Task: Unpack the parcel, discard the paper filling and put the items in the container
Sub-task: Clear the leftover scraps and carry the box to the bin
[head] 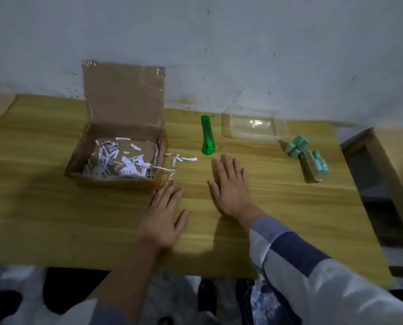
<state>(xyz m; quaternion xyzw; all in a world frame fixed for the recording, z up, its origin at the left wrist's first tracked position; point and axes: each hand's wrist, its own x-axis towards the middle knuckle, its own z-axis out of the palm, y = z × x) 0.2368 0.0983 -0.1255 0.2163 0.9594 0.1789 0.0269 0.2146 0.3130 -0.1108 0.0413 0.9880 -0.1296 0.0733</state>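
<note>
Both hands, left [164,216] and right [231,185], lay flat and empty on the desk [55,219], just right of the open box [118,153] of shredded paper [116,163].

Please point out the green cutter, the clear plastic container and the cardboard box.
green cutter [207,137], head view, middle of its body.
clear plastic container [226,127], head view, on its left wall.
cardboard box [116,182], head view, on its near wall.

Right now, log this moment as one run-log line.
box: open, paper shreds inside | items: on table beside clear container | left hand: flat, empty | right hand: flat, empty
</note>
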